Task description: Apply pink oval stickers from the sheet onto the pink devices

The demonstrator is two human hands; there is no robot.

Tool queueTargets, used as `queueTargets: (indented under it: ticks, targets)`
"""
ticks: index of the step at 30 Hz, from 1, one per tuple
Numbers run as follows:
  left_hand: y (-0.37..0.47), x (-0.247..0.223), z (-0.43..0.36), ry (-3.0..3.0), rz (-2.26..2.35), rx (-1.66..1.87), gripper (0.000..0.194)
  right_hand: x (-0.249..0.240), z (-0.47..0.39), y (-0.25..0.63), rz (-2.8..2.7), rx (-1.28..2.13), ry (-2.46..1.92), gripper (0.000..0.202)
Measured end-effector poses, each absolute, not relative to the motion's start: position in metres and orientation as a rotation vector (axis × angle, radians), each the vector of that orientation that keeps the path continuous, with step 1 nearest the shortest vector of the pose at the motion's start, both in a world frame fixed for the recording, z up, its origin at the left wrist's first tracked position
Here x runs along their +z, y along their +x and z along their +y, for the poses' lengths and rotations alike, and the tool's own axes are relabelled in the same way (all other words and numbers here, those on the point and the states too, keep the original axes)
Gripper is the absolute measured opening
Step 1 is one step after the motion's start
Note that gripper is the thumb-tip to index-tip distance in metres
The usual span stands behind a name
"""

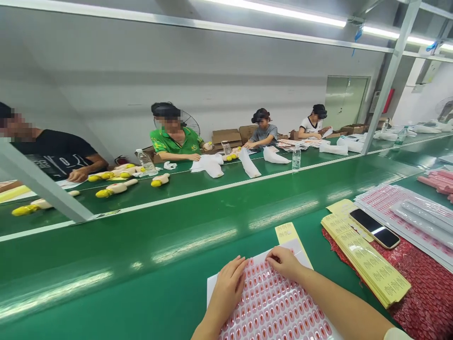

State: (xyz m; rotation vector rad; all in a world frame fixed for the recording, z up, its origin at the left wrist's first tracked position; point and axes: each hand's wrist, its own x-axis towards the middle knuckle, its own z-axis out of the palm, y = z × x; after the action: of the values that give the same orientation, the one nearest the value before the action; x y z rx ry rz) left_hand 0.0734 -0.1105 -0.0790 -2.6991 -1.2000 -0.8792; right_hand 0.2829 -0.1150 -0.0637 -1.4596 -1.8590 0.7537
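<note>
A sheet of pink oval stickers (269,302) with red centres lies on the green work surface at the bottom centre. Flat on its upper left part rests my left hand (230,283), fingers extended, holding nothing. My right hand (285,262) is at the sheet's top edge, its thumb and index finger pinched together; whatever is between them is too small to make out. Behind the right hand, a yellow label strip (288,231) sticks out from beneath the sheet.
On the right, yellow label sheets (364,259) and a phone (375,228) lie by red bubble wrap (421,293) and more sticker sheets (378,198). Across the green conveyor (177,222), several people work among yellow-tipped items, white wrapped pieces and bottles.
</note>
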Motion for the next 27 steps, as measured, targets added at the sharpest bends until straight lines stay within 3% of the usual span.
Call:
queueTargets:
  ticks: [14,27]
  targets:
    - [0.0738,-0.0852,-0.1098,-2.674,-1.257,-0.797,0.036,-0.0614,-0.1167,0.2792,-1.768,0.738,-1.478,0.014]
    - [0.0652,-0.0844,-0.1035,-2.624,-1.309,-0.976,0.028,-0.0664,-0.1158,0.2835,-1.752,0.745,-1.437,0.015]
